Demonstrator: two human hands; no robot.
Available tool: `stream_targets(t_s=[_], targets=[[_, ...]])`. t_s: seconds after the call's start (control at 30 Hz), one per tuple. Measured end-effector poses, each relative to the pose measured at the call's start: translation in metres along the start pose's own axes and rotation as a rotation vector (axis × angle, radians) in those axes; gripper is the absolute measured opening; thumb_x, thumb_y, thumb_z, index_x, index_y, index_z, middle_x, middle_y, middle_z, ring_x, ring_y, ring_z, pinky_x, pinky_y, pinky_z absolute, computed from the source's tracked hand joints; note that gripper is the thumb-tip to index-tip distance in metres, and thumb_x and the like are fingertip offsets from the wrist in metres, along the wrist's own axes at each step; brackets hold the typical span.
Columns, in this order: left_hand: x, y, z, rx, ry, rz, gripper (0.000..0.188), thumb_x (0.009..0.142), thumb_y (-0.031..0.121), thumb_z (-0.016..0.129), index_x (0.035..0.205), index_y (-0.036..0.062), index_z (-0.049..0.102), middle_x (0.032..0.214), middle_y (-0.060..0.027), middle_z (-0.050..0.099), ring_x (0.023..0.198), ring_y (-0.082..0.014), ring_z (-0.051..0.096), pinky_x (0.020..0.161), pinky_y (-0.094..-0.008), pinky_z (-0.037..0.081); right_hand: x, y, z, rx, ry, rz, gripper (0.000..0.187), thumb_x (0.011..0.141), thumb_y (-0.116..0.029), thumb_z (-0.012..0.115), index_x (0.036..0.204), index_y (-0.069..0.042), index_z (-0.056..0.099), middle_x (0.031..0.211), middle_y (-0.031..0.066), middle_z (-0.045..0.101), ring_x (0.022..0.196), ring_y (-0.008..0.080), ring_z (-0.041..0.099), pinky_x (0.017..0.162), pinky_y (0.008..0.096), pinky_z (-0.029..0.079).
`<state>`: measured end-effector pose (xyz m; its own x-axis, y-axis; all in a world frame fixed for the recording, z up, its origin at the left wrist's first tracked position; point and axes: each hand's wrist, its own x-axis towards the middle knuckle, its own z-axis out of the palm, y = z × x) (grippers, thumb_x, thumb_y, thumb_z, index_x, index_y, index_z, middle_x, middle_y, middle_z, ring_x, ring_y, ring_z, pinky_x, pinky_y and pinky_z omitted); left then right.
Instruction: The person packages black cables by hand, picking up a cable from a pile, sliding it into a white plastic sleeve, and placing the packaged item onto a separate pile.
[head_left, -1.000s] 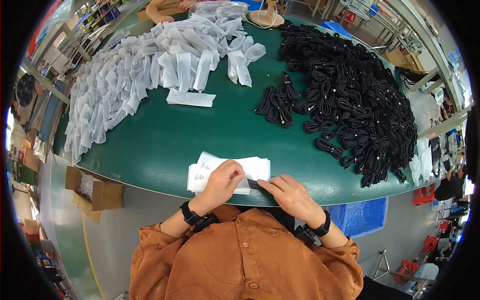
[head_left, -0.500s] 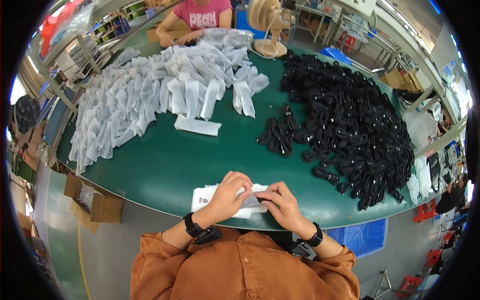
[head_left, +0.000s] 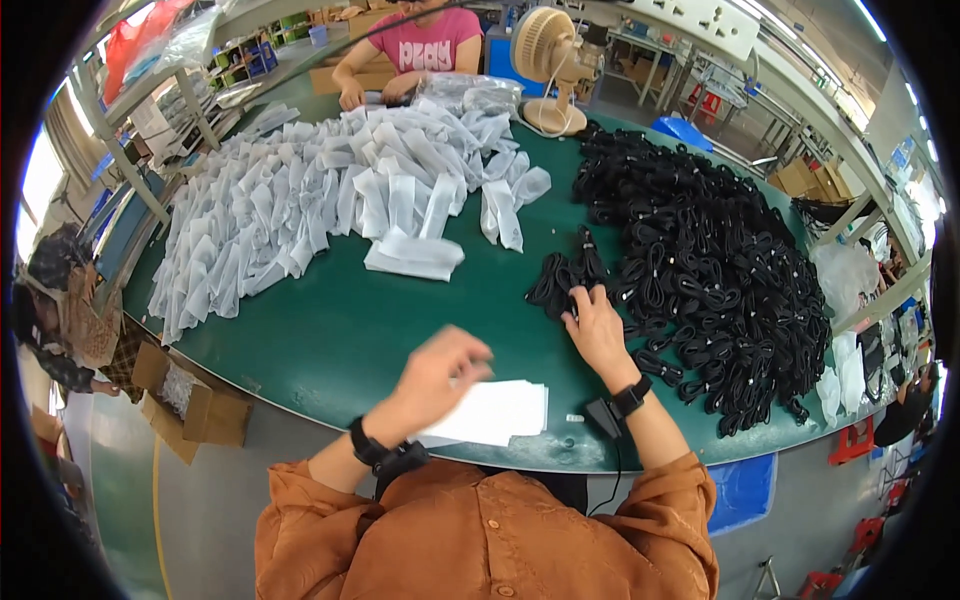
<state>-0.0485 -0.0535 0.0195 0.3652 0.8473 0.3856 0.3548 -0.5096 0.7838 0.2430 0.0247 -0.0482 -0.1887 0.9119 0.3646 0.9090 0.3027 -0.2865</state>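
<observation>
My right hand [head_left: 598,328] is at the near side of a small cluster of coiled black cables [head_left: 548,287], its thumb and fingers closed around part of one coiled cable. My left hand [head_left: 435,380] hangs above the left part of a stack of white sheets or flat sleeves [head_left: 510,412] by the near table edge. Motion smears its fingers, and I see nothing plainly held in it. Farther off, a blurred white translucent pouch [head_left: 430,252] lies over or just above another one, in front of the big heap of filled white pouches [head_left: 270,200].
A large mound of coiled black cables [head_left: 715,260] covers the right of the green table [head_left: 330,345]. A beige fan [head_left: 550,60] stands at the back, near a person in pink [head_left: 430,45]. An open cardboard box [head_left: 205,410] sits below the left edge.
Both hands have parted from the small pouch they held together. My right hand has reached forward and right to the cables. A blurred second pouch now shows at the single one before the heap.
</observation>
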Motion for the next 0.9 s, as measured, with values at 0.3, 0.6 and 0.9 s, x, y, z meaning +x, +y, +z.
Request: stream_targets(t_s=[0.3,0.6,0.9], targets=[[-0.05,-0.025,0.054,0.251,-0.174,0.163,0.012,0.083,0.003,0.072,0.092,0.0037,0.063,0.088,-0.011,0.06,0.077,-0.0301,0.062,0.067,-0.0362,0.052,-0.043,-0.035,-0.05,0.831,-0.076,0.423,0.018,0.099,-0.007,0.054,0.117,-0.003,0.054,0.093,0.0077,0.066,0.067,0.0138,0.062,0.059,0.0274,0.049],[-0.05,-0.011,0.048,0.007,-0.135,-0.194,0.01,0.085,-0.001,0.067,0.09,0.0018,0.059,0.087,-0.0112,0.06,0.077,-0.0307,0.06,0.069,-0.0382,0.05,-0.127,-0.07,-0.077,0.582,-0.112,-0.079,0.018,0.101,-0.006,0.05,0.115,-0.002,0.06,0.091,0.0025,0.066,0.066,0.0067,0.057,0.059,0.0229,0.046],[-0.041,-0.005,0.045,-0.017,-0.143,0.14,0.013,0.086,-0.003,0.069,0.09,0.0039,0.059,0.099,-0.0094,0.06,0.091,-0.0261,0.058,0.075,-0.0336,0.049,-0.114,-0.081,-0.078,0.871,-0.705,0.44,0.018,0.097,-0.009,0.059,0.114,-0.007,0.065,0.092,0.0091,0.063,0.08,0.0261,0.064,0.072,0.035,0.052]])
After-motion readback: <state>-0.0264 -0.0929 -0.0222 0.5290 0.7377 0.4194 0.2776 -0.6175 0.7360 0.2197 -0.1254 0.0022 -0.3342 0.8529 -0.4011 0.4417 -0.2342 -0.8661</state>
